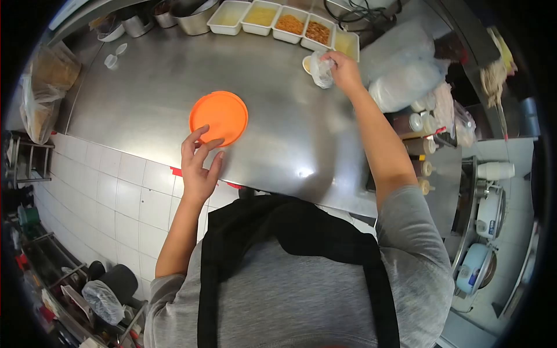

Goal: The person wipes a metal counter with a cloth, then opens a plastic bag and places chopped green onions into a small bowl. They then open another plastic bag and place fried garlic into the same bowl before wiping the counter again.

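An orange round lid or plate [219, 118] lies on the steel table [156, 75]. My left hand [201, 159] is at its lower left edge, fingers apart, the fingertips over the orange surface. Farther off to the right, my right hand [343, 71] pinches a crumpled clear plastic bag [321, 71] beside a small round container [307, 64], which the bag partly covers. Just beyond that hand stand white trays, one with brown pieces [317, 33] and one with pale yellow food [346, 44].
More white trays [260, 16] and metal pots [196, 17] line the back edge. Small clear cups [111, 60] stand at the back left. Large plastic bags [406, 75] and sauce bottles [426, 168] crowd the right side. A cable [362, 13] lies at the back right.
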### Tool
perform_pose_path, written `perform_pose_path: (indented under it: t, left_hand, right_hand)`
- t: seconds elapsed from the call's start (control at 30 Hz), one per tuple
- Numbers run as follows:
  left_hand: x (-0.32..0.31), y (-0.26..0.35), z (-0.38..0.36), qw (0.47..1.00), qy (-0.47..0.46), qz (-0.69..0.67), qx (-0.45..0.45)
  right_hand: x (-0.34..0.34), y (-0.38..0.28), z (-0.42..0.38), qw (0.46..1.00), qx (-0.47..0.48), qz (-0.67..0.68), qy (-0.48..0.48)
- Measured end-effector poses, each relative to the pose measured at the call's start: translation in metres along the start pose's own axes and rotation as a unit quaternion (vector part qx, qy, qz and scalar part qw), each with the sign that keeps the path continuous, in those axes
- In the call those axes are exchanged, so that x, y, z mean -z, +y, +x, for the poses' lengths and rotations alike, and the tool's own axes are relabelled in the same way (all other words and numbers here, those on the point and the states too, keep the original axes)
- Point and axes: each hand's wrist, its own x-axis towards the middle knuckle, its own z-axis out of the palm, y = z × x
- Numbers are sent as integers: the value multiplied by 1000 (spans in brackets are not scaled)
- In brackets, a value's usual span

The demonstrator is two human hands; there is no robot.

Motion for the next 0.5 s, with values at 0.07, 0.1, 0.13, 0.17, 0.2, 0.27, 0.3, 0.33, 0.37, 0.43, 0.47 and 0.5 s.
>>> perform_pose_path:
  t: [0.07,0.1,0.13,0.17,0.2,0.27,0.3,0.33,0.37,0.43,0.47,0.5]
  left_hand:
    - [1,-4,16,999,6,-32,-2]
    - [-1,-6,24,999,5,-49,-5]
    - [-6,-10,34,996,-9,-89,3]
    - [-14,-13,46,991,-22,-129,11]
    - [-24,-15,57,985,-35,-169,19]
    - [-57,-21,82,918,-106,-362,118]
    - [-75,-17,95,873,-127,-441,166]
    - [-94,-12,107,818,-147,-514,213]
    - [-113,-10,120,769,-165,-563,255]
    - [-154,-5,142,680,-186,-622,341]
    - [-174,-3,151,643,-189,-633,387]
    - [-189,1,159,621,-188,-633,423]
  right_hand:
    - [0,2,4,999,33,-13,-9]
    - [0,0,2,999,44,-20,-12]
    - [-1,-1,2,1000,21,-8,0]
    - [-1,-2,3,1000,0,5,13]
    - [-2,-3,3,999,-23,18,25]
    - [-6,5,4,997,-61,38,0]
    - [-6,8,4,996,-80,48,-11]
    - [-5,8,4,997,-76,22,-19]
    - [-4,8,5,997,-71,-4,-27]
    - [-2,6,6,996,-81,-28,-34]
    - [0,3,6,994,-97,-28,-34]
    - [3,3,7,993,-113,-27,-33]
